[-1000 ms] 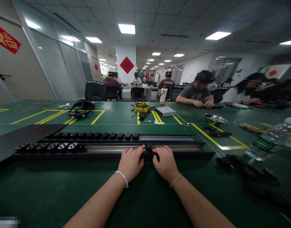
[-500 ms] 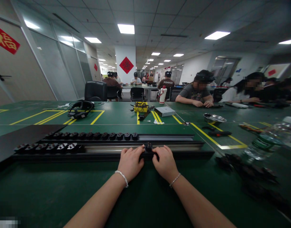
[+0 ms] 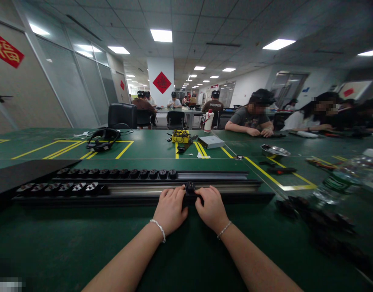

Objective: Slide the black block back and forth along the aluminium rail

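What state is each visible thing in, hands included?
Left hand: fingertips at the black piece's left side
Right hand: fingertips at its right side
Black piece: between the hands, at the near rail
Near rail: six pieces at its left end
Far rail: row of pieces along its left part
Headset: on the table, unworn
Metal bowl: upright
Flask: upright
Water bottle: standing or lying unclear
Ceiling lights: on

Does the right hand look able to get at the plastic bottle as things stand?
Probably yes: nothing tall stands between the right hand and the bottle, though dark parts lie low near it and the hand is busy at the small black piece.
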Motion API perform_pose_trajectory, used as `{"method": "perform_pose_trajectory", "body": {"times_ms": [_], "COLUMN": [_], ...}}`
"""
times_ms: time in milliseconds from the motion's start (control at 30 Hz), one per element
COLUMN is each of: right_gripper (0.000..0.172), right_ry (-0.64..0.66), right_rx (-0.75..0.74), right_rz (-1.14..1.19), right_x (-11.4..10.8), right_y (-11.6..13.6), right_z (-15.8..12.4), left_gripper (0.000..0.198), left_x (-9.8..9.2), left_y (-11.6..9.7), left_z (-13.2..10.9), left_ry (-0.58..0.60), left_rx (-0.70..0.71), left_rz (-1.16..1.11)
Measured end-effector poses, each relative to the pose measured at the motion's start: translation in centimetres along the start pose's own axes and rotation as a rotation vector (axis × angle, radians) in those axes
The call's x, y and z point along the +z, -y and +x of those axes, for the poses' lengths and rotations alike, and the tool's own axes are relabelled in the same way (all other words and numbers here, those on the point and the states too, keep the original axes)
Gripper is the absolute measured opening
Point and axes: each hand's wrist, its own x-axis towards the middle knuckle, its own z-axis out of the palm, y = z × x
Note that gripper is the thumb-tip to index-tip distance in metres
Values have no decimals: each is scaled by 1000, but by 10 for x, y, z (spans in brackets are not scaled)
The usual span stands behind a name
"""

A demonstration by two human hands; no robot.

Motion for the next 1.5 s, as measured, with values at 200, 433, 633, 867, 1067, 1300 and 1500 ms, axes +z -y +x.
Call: {"method": "perform_pose_trajectory", "body": {"times_ms": [200, 433, 633, 867, 1067, 1300, 1500], "right_gripper": [16, 16, 15, 15, 16, 16, 16], "right_ry": [8, -14, -24, -29, -44, -46, -35], "right_rx": [6, -16, -20, -6, -13, -15, 0], "right_rz": [-2, -18, -31, -16, -37, -27, -19], "right_x": [1, 1, 2, 2, 4, 3, 2], "right_y": [-1, -1, -4, -4, -5, -5, -5], "right_z": [-1, 0, 0, 0, 0, -1, 0], "left_gripper": [39, 41, 45, 45, 46, 45, 46], "left_x": [-2, -2, -4, -3, -4, -7, -6], "left_y": [1, 1, 1, 0, 0, -1, 0], "left_z": [1, 1, 2, 2, 2, 3, 3], "left_ry": [20, 50, 75, 79, 90, 107, 101], "left_rx": [-16, -25, -23, -31, -29, -40, -36], "left_rz": [-8, -9, -9, -11, 0, -20, -20]}}
